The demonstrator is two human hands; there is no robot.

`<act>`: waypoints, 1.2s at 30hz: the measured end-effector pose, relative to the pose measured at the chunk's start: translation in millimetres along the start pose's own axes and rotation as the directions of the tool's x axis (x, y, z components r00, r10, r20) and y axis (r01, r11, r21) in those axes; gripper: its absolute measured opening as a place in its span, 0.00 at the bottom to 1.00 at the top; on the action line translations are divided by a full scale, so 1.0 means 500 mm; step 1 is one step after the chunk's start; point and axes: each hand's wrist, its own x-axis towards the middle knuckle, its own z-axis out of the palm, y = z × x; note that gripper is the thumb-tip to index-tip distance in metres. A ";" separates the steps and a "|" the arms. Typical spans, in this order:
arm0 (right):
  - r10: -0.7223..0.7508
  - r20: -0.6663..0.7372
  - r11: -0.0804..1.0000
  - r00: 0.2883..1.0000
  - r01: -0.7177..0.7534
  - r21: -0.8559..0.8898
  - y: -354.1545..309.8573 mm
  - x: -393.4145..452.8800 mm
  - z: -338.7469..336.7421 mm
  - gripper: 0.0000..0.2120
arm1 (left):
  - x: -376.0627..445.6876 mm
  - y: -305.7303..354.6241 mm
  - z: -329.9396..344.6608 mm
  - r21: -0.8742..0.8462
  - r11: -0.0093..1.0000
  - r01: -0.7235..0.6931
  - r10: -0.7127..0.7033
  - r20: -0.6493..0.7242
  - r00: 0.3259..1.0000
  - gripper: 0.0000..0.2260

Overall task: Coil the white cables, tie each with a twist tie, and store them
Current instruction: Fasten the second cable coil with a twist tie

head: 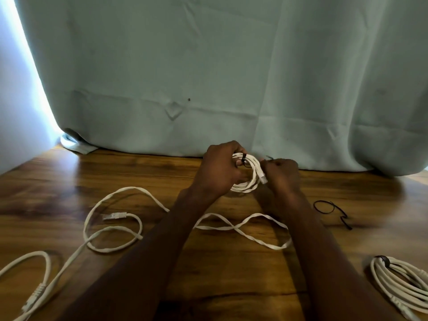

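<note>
Left hand (220, 167): raised over the far middle of the surface, fingers curled round the left side of a small coiled white cable (246, 174), gripping it.
Right hand (281, 174): just right of the coil, fingers curled, pinching a thin black end at the coil's right edge; exact grip hard to make out.
Twist tie on coil (243, 160): black, wrapped across the coil's top strands beside the left fingers.
Coil plug (262, 177): white connector hanging at the coil's right side, against the right hand.
Loose white cable (129, 230): sprawled in open loops on the surface, from near left across to the middle under both forearms, one plug lying inside the left loop.
Tied coil (403, 286): near right, flat on the surface, bound by a black tie at its far-left edge.
Spare twist ties (331, 210): black, curled, on the surface right of the right forearm.
Surface (143, 172): dark grained wood.
Curtain (208, 77): pale green, hanging along the far edge, hem touching the surface.
</note>
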 end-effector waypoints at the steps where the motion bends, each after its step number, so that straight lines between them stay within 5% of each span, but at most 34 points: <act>1: -0.103 -0.090 0.987 0.991 0.091 -0.136 0.001 0.012 0.000 0.15 | 0.003 -0.005 -0.005 0.010 1.000 0.025 -0.025 -0.014 1.000 0.12; 3: -0.247 -0.183 0.941 0.952 0.190 -0.279 -0.008 0.009 0.001 0.19 | 0.008 -0.019 -0.012 0.038 0.996 0.080 -0.078 -0.049 0.996 0.11; 5: -0.372 -0.186 0.917 0.909 0.330 -0.223 -0.022 -0.005 0.008 0.15 | 0.012 -0.031 -0.015 0.047 0.988 0.145 -0.140 -0.089 0.986 0.11; 7: -0.522 -0.104 0.851 0.847 0.508 -0.131 -0.027 -0.029 0.024 0.04 | 0.018 -0.044 -0.019 0.016 0.980 0.201 -0.196 -0.143 0.970 0.09; 10: -0.673 0.142 0.687 0.726 0.684 -0.245 -0.015 -0.044 0.053 0.05 | 0.027 -0.062 -0.029 -0.182 0.934 0.309 -0.333 -0.122 0.935 0.09; 14: -0.646 0.303 0.509 0.701 0.691 -0.513 0.005 -0.045 0.079 0.10 | 0.028 -0.068 -0.047 -0.490 0.742 0.457 -0.513 0.023 0.858 0.08; 17: -0.672 0.319 0.488 0.668 0.724 -0.488 0.007 -0.051 0.078 0.14 | 0.026 -0.065 -0.049 -0.600 0.621 0.504 -0.567 0.100 0.817 0.08; 22: -0.723 0.308 0.478 0.619 0.769 -0.424 0.013 -0.048 0.073 0.19 | 0.025 -0.062 -0.052 -0.625 0.588 0.513 -0.576 0.122 0.809 0.07; 29: -0.737 0.268 0.588 0.620 0.784 -0.196 0.010 -0.048 0.072 0.09 | 0.024 -0.069 -0.043 -0.453 0.775 0.440 -0.474 0.042 0.879 0.08; 36: -0.650 0.138 0.737 0.747 0.664 -0.121 0.004 -0.041 0.067 0.07 | 0.019 -0.082 -0.024 -0.007 0.996 0.088 -0.088 0.048 0.995 0.14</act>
